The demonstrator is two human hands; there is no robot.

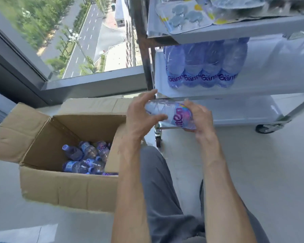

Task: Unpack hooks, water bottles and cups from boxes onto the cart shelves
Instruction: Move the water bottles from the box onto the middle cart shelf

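Both of our hands grip one water bottle (170,114) lying sideways, left hand (140,116) at its neck end, right hand (199,118) at its base, just before the cart's middle shelf edge (218,97), the open box (65,149) of bottles leftward.

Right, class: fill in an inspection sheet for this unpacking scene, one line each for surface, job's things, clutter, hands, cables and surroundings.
Surface: pale floor; metal cart with three shelves.
Job's things: one bottle held sideways in front of the cart; row of bottles standing on the middle shelf; more bottles lying in the open box; hook packs on the top shelf.
Clutter: nothing seen.
Hands: left hand and right hand both grip the held bottle.
Cables: nothing seen.
Surroundings: window over a street far below.
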